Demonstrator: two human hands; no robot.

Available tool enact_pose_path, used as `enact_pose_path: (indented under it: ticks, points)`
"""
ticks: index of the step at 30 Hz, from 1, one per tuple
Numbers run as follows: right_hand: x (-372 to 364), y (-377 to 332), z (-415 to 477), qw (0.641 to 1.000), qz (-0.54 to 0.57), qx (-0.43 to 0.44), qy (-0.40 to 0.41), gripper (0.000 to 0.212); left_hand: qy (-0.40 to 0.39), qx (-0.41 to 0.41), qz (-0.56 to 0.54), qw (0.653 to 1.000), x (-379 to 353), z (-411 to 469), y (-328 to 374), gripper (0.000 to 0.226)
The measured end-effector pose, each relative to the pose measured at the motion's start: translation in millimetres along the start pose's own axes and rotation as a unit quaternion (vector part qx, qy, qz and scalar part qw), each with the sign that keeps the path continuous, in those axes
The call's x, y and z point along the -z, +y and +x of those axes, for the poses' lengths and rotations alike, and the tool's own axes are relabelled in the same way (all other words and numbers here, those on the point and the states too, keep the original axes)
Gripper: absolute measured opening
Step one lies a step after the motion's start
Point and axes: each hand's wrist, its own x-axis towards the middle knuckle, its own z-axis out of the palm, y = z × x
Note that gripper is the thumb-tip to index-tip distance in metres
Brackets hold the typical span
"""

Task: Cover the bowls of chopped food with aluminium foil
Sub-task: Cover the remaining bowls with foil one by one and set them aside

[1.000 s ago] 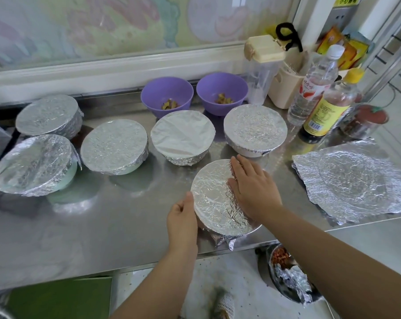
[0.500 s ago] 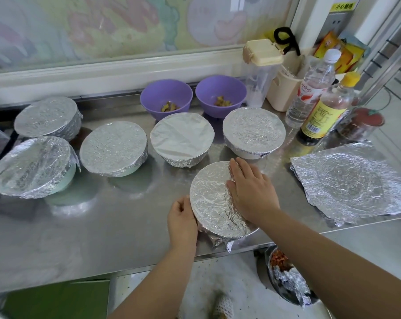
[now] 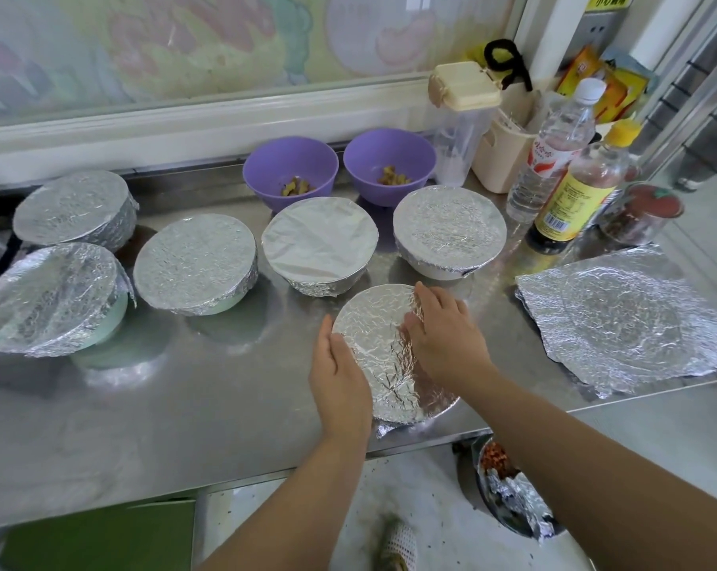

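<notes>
Foil-covered bowl point(image 3: 383, 352), near edge of desk point(image 3: 183, 405): top was pressed by flat, open right hand point(image 3: 443, 335); left rim was steadied by straight-fingered left hand point(image 3: 340, 377), nothing gripped, presumably to seal it.

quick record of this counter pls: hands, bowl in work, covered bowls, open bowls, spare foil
bowl in work: foil-topped bowl at the counter front edge
left: left hand against its left rim
right: right hand flat on its foil top
covered: five covered bowls behind and leftward
open: two purple bowls with chopped food, at back
spare foil: crumpled sheet on the right
</notes>
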Motion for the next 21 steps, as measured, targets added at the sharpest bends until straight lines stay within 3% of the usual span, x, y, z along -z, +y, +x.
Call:
enact_pose_path:
  ticks: [4,7,11,14,21]
  points:
    - [13.7,6.9,16.9,0.993,0.105,-0.029,-0.053,0.051,-0.018,0.045,-0.022,0.999,3.2,7.0,-4.4,0.032]
    - [28.5,14.3,28.7,0.989,0.133,-0.024,-0.065,0.047,-0.035,0.026,0.005,0.999,11.5,17.5,5.3,0.028]
    - [32.9,19.7,39.3,0.978,0.184,0.014,-0.092,0.036,-0.154,-0.014,0.100,0.983,12.3,53.6,18.7,0.037]
    - [21.0,23.2,42.8,0.968,0.233,0.001,-0.098,0.024,-0.227,0.041,0.113,0.966,5.1,64.1,28.3,0.031]
    - [11.6,27.7,42.9,0.963,0.256,0.003,-0.085,0.033,-0.237,0.102,0.038,0.965,2.8,64.6,28.7,0.027]
